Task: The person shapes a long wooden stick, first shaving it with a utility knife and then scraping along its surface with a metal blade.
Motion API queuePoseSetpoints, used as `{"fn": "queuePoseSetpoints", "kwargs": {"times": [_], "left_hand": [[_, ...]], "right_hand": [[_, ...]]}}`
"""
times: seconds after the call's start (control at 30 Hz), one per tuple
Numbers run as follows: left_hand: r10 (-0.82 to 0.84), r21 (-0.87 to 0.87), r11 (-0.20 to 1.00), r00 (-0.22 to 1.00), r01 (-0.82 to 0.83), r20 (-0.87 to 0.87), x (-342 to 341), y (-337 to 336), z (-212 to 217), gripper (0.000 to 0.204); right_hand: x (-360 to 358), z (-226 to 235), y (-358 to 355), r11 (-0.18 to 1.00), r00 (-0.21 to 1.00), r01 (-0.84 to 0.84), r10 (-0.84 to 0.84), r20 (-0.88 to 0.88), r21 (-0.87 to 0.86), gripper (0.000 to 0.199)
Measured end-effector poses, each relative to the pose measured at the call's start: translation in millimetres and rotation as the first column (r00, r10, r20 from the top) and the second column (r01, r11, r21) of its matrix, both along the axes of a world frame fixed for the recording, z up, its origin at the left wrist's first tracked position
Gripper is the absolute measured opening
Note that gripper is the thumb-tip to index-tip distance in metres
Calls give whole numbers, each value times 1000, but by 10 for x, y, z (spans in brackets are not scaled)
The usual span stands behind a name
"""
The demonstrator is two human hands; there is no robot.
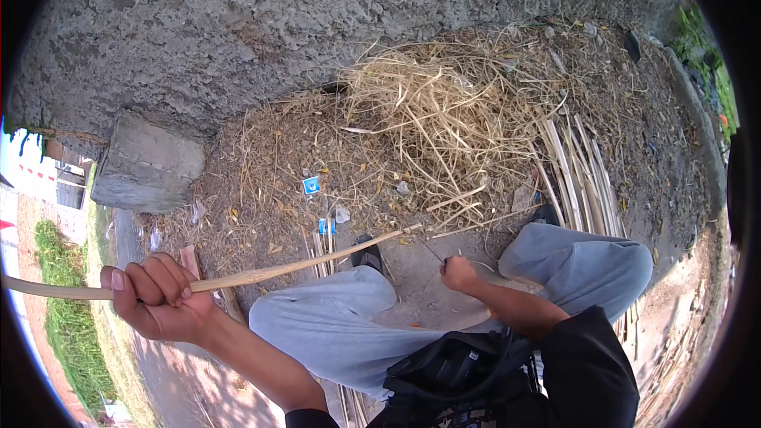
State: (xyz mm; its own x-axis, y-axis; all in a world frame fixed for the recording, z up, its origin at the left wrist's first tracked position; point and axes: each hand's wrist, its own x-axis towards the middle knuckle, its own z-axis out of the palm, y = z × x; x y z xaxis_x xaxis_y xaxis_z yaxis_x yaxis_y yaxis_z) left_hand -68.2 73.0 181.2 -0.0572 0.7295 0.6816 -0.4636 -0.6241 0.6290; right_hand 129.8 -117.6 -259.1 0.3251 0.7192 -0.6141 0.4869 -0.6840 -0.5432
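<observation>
My left hand (162, 299) is closed round a long pale cane strip (265, 273), out at the left. One part of the strip runs off past the left edge; the other slants up to the right and ends above the ground between my feet. My right hand (458, 273) is a fist near my right knee. From it a thin dark blade (432, 252), which looks like a knife's, points up and left toward the strip's free end. The handle is hidden in my fingers. A small gap seems to separate blade and strip, though I cannot tell for sure.
Beyond my feet lies a heap of pale shavings (440, 107) against a rough grey wall (277, 24). Several split strips (583, 170) lie beside my right leg. A concrete block (151, 162) juts out at the left. Small blue packets (311, 185) and dry leaves litter the ground.
</observation>
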Motion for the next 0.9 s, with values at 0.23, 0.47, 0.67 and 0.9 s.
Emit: {"fn": "queuePoseSetpoints", "kwargs": {"times": [0.23, 0.47, 0.67, 0.9], "left_hand": [[61, -88, 994, 998, -61, 6, 141, 111, 15, 28], [-73, -74, 994, 995, 78, 75, -363, 93, 520, 32], [-265, 214, 943, 964, 253, 30, -1625, -60, 1307, 35], [-302, 314, 909, 952, 273, 46, -2837, -333, 1236, 39]], "right_hand": [[433, -820, -386, 987, 987, -49, 71, 142, -153, 32], [670, 158, 6, 980, 991, 99, -81, 108, -174, 34], [681, -352, -270, 973, 964, -139, 175, 198, -185, 32], [606, -404, -524, 965, 946, -224, 249, 208, -138, 31]]}}
